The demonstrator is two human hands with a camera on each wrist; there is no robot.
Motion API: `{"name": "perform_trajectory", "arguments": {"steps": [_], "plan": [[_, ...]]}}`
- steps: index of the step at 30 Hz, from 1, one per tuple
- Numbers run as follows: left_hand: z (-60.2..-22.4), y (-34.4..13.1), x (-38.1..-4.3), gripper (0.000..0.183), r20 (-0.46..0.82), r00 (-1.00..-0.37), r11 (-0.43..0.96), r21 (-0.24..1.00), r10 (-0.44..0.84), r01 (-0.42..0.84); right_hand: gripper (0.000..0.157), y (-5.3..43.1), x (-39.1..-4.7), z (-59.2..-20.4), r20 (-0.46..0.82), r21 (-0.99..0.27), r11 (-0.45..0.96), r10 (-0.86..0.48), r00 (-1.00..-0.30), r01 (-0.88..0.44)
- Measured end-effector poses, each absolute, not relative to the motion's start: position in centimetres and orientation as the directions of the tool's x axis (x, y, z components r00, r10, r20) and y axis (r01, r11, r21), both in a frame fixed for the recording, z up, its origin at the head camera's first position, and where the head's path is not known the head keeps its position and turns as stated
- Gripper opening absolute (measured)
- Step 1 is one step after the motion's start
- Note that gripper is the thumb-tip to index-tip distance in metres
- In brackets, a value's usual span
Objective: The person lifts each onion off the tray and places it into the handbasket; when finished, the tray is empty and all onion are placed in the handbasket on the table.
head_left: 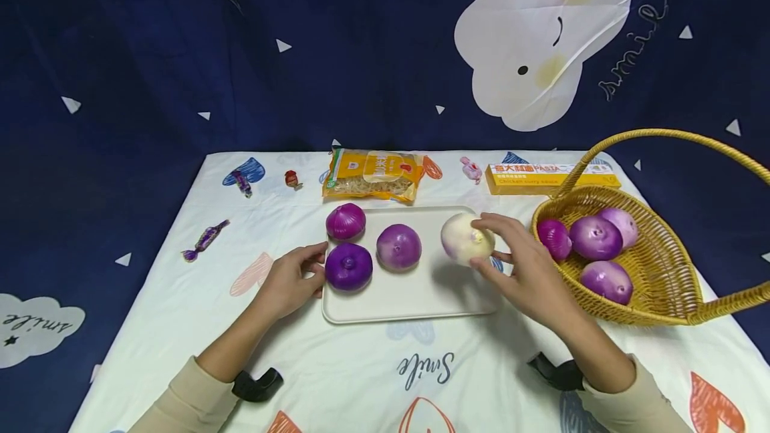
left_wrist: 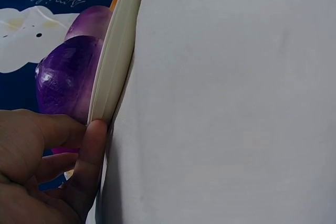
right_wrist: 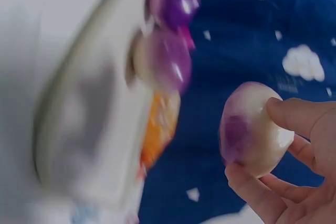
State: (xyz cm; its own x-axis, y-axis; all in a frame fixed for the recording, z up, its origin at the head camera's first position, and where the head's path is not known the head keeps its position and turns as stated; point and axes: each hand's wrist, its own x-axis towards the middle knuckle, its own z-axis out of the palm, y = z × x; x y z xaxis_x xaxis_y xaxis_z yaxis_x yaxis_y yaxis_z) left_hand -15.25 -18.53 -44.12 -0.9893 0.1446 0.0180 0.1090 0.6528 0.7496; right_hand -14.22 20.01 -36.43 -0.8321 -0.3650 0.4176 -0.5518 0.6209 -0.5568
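In the head view my right hand (head_left: 529, 269) holds a white-and-purple onion (head_left: 460, 240) between thumb and fingers, above the right part of a pale tray (head_left: 415, 303). The right wrist view shows this onion (right_wrist: 247, 135) raised off the tray, with its purple patch toward the camera. My left hand (head_left: 295, 282) pinches the tray's left rim; in the left wrist view the thumb lies against the rim (left_wrist: 113, 72). On the tray's left half sit a dark purple onion (head_left: 349, 266), a magenta onion (head_left: 345, 221) behind it, and a lighter purple onion (head_left: 399, 248) beside them.
At the right stands a wicker basket (head_left: 664, 272) with a tall handle, holding several purple onions (head_left: 595, 237). Behind the tray lie a yellow bag (head_left: 373, 176) and a pasta box (head_left: 550, 180). Wrapped candies (head_left: 206, 240) are scattered at the left and back.
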Motion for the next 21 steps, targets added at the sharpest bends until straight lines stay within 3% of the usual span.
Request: {"name": "perform_trajectory", "arguments": {"steps": [6, 13, 17, 21], "plan": [[-44.1, -18.5, -15.2, 0.053, 0.022, -0.99, 0.659, 0.745, 0.139, 0.109, 0.061, 24.8, -13.9, -34.8, 0.491, -0.522, 0.71, -0.203, -0.847, -0.473], [-44.1, -18.5, -15.2, 0.053, 0.02, -0.99, 0.655, 0.748, 0.141, 0.108, 0.063, 29.9, -12.3, -34.5, 0.435, -0.588, 0.754, -0.011, -0.9, -0.293], [-44.1, -18.5, -15.2, 0.052, 0.02, -0.99, 0.652, 0.751, 0.137, 0.105, 0.061, 32.3, -11.6, -35.4, 0.356, -0.596, 0.773, 0.009, -0.935, -0.219], [-44.1, -18.5, -15.2, 0.052, 0.018, -0.991, 0.656, 0.748, 0.132, 0.101, 0.057, 33.8, -11.1, -36.6, 0.306, -0.518, 0.837, -0.014, -0.952, -0.179]]}}
